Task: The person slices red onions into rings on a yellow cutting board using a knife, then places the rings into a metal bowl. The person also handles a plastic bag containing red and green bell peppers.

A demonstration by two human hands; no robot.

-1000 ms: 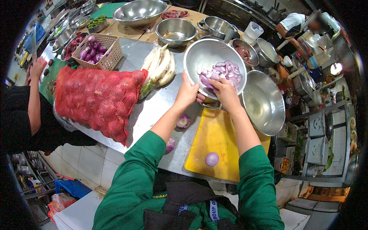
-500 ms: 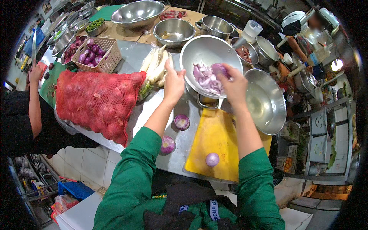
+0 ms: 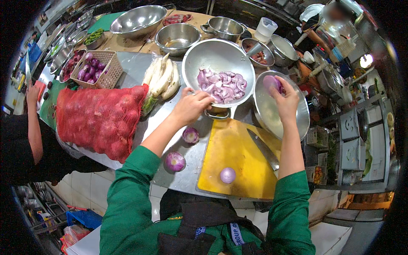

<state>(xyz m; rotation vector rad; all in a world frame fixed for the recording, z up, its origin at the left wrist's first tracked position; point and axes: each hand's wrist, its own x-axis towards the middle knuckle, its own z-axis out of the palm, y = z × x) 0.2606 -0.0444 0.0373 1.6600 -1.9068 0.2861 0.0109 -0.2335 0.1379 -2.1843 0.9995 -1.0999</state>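
My right hand (image 3: 285, 98) grips a piece of purple onion (image 3: 271, 83) above the wide metal bowl of liquid (image 3: 301, 112) on the right. Fingers curled, my left hand (image 3: 193, 105) is closed on the lower left rim of another metal bowl (image 3: 191, 59), which holds sliced onion (image 3: 224, 85). Below that bowl a pot handle (image 3: 217, 114) shows. A yellow cutting board (image 3: 212, 159) lies in front, with a knife (image 3: 263, 148) and a peeled onion (image 3: 228, 175) on it. Two purple onions, one nearer (image 3: 175, 162) and one farther (image 3: 190, 135), rest on the metal table.
On the left lie a red mesh sack of onions (image 3: 100, 121) and a beige basket (image 3: 111, 70). White radishes (image 3: 163, 78) are beside the sliced-onion bowl. Metal bowls and pots (image 3: 223, 29) line the back. Someone at left holds a knife (image 3: 28, 70); another person (image 3: 312, 25) stands far right.
My right hand has moved right, from over the sliced onion to above the liquid, still holding onion. My left hand has come down onto the bowl's rim. The board's knife is now uncovered.
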